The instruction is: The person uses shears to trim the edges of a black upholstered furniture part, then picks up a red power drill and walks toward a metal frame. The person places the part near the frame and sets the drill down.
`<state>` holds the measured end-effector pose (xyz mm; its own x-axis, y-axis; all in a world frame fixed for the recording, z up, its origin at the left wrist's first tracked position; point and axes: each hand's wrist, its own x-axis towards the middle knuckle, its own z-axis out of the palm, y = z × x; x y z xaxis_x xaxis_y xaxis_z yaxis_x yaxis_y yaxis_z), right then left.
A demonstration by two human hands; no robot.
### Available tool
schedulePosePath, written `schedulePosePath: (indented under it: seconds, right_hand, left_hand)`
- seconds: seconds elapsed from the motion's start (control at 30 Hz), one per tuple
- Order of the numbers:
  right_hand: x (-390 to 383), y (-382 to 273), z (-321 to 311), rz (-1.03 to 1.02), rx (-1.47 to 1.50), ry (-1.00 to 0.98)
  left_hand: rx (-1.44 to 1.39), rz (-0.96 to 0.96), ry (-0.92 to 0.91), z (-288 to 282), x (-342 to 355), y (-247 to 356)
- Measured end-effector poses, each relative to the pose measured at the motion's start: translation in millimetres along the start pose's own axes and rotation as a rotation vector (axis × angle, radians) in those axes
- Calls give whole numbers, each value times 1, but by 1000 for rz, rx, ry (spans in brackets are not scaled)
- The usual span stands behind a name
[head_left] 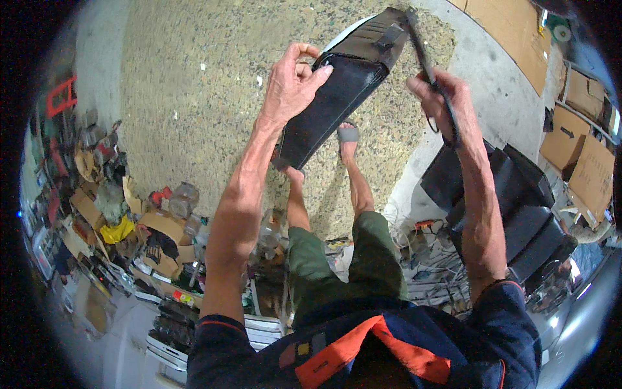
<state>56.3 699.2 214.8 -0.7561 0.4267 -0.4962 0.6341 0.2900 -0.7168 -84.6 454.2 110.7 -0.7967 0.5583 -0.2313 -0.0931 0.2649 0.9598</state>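
Observation:
A black leather-look bag (337,97), long and boxy with a folded, buckled dark brown upper part (376,39), hangs tilted before me above my feet. At its left edge, my left hand (295,84) is closed, thumb and fingers pinching the rim. To the right of the bag, my right hand (444,97) is closed around a narrow black strap (421,48), which runs up to the bag's top corner. The strap's lower end curls down along my wrist. Part of the right hand is smeared by motion.
Under the bag lies a speckled tan mat (194,84) on grey concrete. Several black leather-look pieces (512,194) are piled at right, beside cardboard boxes (564,136). Clutter with an open carton (165,240) and a yellow bag (118,230) fills the left.

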Motion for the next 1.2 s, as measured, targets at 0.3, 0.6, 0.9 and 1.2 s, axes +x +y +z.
schedulePosePath:
  seconds: [0.3,0.6,0.9,1.2]
  right_hand:
    - [83,93,-45,120,129,366]
    - [186,178,-27,65,-173,375]
    - [162,235,68,386,234,415]
    - [80,238,89,338,547,441]
  left_hand:
    - [173,-167,-292,-15,-16,30]
    - [543,158,-575,-53,-93,18]
    - [589,31,-836,-67,-186,-37]
    - [676,-110,-790,-13,-289,-74]
